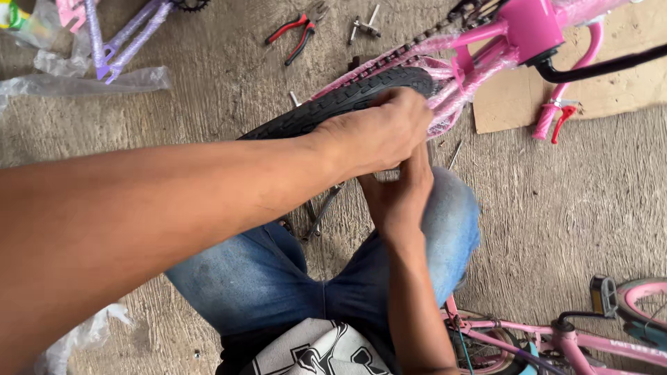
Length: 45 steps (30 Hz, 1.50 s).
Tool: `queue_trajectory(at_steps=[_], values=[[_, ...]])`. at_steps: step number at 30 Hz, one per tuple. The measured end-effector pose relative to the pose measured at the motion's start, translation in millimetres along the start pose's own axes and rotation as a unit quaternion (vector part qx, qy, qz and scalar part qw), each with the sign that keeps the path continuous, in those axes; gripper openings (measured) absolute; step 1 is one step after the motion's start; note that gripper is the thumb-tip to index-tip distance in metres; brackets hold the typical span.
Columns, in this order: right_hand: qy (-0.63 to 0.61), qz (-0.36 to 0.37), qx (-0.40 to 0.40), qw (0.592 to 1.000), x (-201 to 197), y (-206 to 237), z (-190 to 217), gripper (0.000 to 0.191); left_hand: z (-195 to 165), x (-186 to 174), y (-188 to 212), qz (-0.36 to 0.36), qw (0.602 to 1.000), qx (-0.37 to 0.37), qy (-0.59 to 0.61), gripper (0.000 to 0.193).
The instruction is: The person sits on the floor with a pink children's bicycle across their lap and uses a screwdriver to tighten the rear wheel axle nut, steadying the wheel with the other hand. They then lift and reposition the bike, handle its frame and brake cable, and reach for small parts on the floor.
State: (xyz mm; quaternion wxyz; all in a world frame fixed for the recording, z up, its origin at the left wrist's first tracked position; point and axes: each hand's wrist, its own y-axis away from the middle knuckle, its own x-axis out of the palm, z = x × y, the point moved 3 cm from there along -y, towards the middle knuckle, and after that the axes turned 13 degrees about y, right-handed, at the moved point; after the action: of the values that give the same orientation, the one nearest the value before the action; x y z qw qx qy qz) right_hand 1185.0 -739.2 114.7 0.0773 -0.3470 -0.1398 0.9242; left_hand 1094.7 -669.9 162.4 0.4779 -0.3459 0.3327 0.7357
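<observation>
My left hand [379,132] reaches in from the left and rests closed over the black tyre [326,107] of a small bicycle wheel, fingers curled down at the wheel's middle. My right hand [399,191] comes up from below and meets it just under those fingers; its fingertips are hidden by my left hand. The wheel sits in a pink bicycle frame [531,28] wrapped in clear plastic, lying on the concrete floor. A chain [410,50] runs along the frame above the tyre. My knees in blue jeans [278,271] are below.
Red-handled pliers [299,31] and a metal tool [365,26] lie beyond the wheel. A wrench [323,208] lies by my knee. Cardboard [597,83] is at right, a purple frame [125,38] and plastic wrap [83,83] at left, another pink bicycle [556,337] at bottom right.
</observation>
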Motion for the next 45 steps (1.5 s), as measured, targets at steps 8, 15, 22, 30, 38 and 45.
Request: queue_trajectory(at_steps=[8,15,22,30,38,45], values=[[0.083,-0.192,0.254,0.944,-104,144,-220,0.039,5,-8,8,-0.024,0.998,-0.035,0.040,0.031],[0.348,0.109,0.426,0.828,-54,307,-303,0.056,6,-8,14,-0.005,0.999,-0.009,0.046,0.029],[0.336,0.024,0.419,0.843,-61,318,-306,0.076,9,-17,14,-0.031,0.998,-0.017,0.043,0.031],[0.368,0.082,0.312,0.872,-45,284,-344,0.053,12,-31,17,-0.001,1.000,0.030,-0.004,0.014],[0.209,0.187,0.442,0.852,59,230,-386,0.046,11,-29,17,-0.026,1.000,0.012,0.005,0.014],[-0.011,0.025,0.443,0.896,-29,205,-314,0.040,8,-21,18,-0.035,0.999,-0.001,0.005,0.028]])
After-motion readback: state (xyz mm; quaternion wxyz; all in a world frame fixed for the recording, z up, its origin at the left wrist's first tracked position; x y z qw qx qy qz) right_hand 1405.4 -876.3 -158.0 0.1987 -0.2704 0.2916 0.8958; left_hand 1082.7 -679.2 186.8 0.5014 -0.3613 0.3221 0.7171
